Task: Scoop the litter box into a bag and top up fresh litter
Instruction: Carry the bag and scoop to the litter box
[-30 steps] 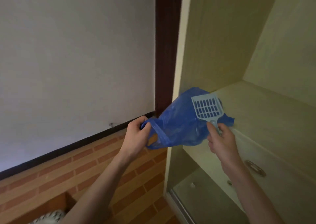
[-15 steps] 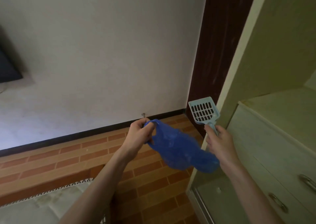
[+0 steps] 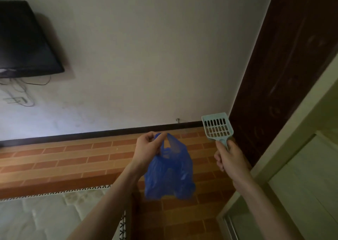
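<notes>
A blue plastic bag (image 3: 169, 173) hangs in the air in front of me, held by its handles. My left hand (image 3: 148, 147) grips those handles at the top left of the bag. To the right, my right hand (image 3: 228, 158) grips the handle of a pale blue slotted litter scoop (image 3: 216, 127), which points upward with its head empty. The two hands are apart, with the bag hanging free between them. No litter box or litter is in view.
A cream cabinet (image 3: 300, 166) with drawers stands at the right, beside a dark wooden door frame (image 3: 285, 60). A pale mattress with stitched edging (image 3: 54, 216) lies at the lower left. A black screen (image 3: 23, 38) hangs on the white wall. Brick-pattern floor (image 3: 73, 159) lies below.
The view has swung left, away from the cabinet. The bag has dropped free of my right hand and now hangs from my left hand alone. The scoop stays upright in my right hand.
</notes>
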Motion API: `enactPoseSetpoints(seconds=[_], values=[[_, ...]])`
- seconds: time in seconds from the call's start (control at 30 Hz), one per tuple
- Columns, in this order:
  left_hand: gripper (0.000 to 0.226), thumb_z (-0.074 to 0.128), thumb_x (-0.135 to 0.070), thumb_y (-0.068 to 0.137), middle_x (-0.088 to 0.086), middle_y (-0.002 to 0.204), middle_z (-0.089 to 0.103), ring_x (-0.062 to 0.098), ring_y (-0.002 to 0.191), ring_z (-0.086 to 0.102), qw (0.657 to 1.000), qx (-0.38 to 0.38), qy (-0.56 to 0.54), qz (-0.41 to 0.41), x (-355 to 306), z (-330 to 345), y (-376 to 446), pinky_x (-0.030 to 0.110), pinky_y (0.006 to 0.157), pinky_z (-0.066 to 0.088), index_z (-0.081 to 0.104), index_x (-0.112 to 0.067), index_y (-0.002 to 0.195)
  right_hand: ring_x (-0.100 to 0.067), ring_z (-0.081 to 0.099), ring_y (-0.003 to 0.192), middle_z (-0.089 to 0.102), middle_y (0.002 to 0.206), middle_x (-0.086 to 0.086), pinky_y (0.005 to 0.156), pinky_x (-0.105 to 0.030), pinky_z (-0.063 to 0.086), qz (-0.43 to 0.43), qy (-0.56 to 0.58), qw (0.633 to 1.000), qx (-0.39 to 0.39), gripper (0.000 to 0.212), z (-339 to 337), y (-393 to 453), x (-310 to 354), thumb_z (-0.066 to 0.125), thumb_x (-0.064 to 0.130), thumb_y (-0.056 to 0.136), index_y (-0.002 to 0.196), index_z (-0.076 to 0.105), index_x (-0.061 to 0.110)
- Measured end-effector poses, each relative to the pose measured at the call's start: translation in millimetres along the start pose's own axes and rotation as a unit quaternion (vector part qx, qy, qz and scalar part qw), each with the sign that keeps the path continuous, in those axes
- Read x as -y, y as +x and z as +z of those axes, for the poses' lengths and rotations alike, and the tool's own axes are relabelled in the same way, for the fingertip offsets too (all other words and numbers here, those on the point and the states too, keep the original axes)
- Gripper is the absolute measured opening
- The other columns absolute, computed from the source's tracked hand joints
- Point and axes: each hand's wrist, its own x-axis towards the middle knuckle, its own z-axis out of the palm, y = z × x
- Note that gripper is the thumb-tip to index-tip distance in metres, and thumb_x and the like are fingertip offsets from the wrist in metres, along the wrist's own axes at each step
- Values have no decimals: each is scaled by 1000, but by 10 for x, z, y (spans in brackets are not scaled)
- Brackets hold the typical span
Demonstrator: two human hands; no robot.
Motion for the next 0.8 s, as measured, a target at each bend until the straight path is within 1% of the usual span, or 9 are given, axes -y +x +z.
enactPoseSetpoints(seconds=[0.1,0.17,0.27,0.33,0.4,0.53,0.6,0.7,0.8], values=[[29,67,-28,99,8,63,48,15,51,44,999,-32,-6,2,5,-51,293,32,53,40,62,-3,85,-5,50,62,54,78,2,47,-15,39,10,5,1000,12,17,127,354,19,50,36,104,115,61,27],[35,66,-28,100,6,60,48,16,49,42,998,-61,-14,4,-15,-92,488,32,51,37,62,3,84,-5,46,58,52,72,4,47,-17,36,4,16,999,32,22,196,609,34,48,40,104,116,62,28],[41,65,-28,100,6,62,49,14,49,41,994,-109,-19,1,-51,-157,753,30,50,35,60,11,92,-8,41,51,48,61,6,44,-21,32,-16,30,997,66,27,295,967,53,45,41,105,114,64,24],[33,65,-28,100,4,62,49,14,51,43,992,-121,-23,1,-78,-216,920,30,50,37,63,4,91,-10,43,51,49,60,4,45,-22,34,-35,20,996,78,28,364,1183,76,42,38,106,109,63,20],[28,65,-28,100,4,60,49,14,51,44,990,-137,-18,6,-82,-269,1081,29,50,39,63,-1,90,-9,48,52,54,63,-1,45,-19,38,-52,3,994,94,28,448,1393,105,40,35,108,106,63,18],[30,66,-28,100,1,61,52,10,52,50,982,-188,0,-3,-15,-388,1399,21,51,46,64,0,91,-9,56,55,66,71,-3,50,-21,45,-56,-22,991,123,26,651,1794,169,38,33,109,111,62,22],[30,65,-28,100,1,62,52,10,54,50,981,-196,9,-11,30,-466,1566,22,53,46,64,0,89,-11,58,56,68,79,-6,52,-23,48,-43,-28,987,152,24,780,2016,211,37,31,110,112,60,23],[32,65,-29,100,3,60,47,13,53,45,975,-220,29,-19,118,-613,1829,26,51,40,61,-9,76,-11,53,52,62,82,-10,49,-25,44,-23,-54,979,195,24,1030,2349,249,36,28,110,110,58,21],[30,65,-28,99,3,61,47,14,54,44,970,-239,27,-29,190,-768,2117,28,51,38,63,-8,77,-12,47,62,52,78,-3,49,-21,36,-15,-74,975,210,27,1345,2673,253,35,32,110,108,59,20]])
